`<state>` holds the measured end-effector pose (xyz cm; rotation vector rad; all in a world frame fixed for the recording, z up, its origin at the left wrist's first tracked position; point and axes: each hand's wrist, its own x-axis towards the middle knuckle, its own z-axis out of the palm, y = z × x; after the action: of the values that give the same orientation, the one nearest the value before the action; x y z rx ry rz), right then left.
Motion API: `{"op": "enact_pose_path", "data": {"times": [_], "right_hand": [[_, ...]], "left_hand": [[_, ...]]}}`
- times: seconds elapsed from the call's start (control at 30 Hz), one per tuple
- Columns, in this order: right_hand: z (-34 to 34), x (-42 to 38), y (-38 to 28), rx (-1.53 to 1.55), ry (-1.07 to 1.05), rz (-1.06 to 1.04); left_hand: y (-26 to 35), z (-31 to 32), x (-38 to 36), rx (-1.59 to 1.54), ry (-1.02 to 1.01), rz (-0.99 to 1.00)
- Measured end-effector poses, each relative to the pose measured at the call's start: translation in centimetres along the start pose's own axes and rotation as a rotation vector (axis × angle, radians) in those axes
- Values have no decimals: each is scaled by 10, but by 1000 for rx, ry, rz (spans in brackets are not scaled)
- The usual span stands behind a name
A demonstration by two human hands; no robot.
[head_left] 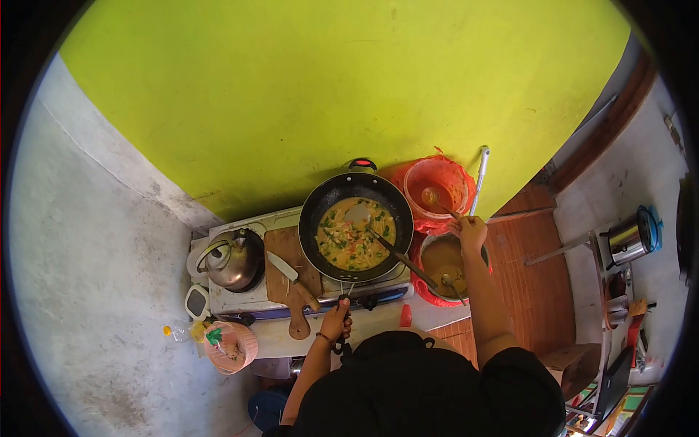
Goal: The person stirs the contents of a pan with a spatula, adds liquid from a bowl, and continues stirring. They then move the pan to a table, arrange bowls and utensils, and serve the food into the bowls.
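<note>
My left hand (336, 322) is closed around the long handle of a black wok (309, 251) on the stove. Yellowish soup (342, 251) with green pieces fills the wok's bottom. A spatula (393, 253) rests in it, its handle leaning over the right rim. With closed fingers, my right hand (472, 231) grips the handle of a ladle (431, 197), whose bowl is down inside a red-lined bucket (415, 171). Below that hand stands a pot of brownish liquid (440, 256) with another ladle (448, 280) in it.
A metal kettle (237, 266) sits on the stove's left side. Beside the wok lie a wooden cutting board (280, 244) and a knife (282, 266). A pink basket (240, 349) is at the lower left. The green wall (328, 87) rises behind the stove; shelves with a pot (630, 240) stand right.
</note>
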<state>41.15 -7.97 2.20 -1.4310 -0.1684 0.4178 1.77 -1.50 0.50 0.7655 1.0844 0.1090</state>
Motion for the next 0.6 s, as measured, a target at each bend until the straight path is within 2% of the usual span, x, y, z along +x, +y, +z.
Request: {"op": "enact_pose_path", "data": {"times": [0.1, 0.2, 0.3, 0.4, 0.5, 0.6], "right_hand": [[4, 15, 9, -454, -13, -279], [14, 14, 3, -1083, -30, -626], [23, 26, 13, -1153, -39, -559], [18, 48, 20, -1226, 11, -377], [34, -1, -49, -1340, 126, -343], [39, -47, -60, -1340, -133, -492]], "left_hand": [[1, 1, -2, 10, 3, 5], [2, 2, -2, 17, 10, 6], [0, 0, 0, 13, 6, 5], [0, 0, 0, 20, 6, -4], [1, 1, 0, 16, 8, -10], [0, -1, 2, 4, 5, -5]]}}
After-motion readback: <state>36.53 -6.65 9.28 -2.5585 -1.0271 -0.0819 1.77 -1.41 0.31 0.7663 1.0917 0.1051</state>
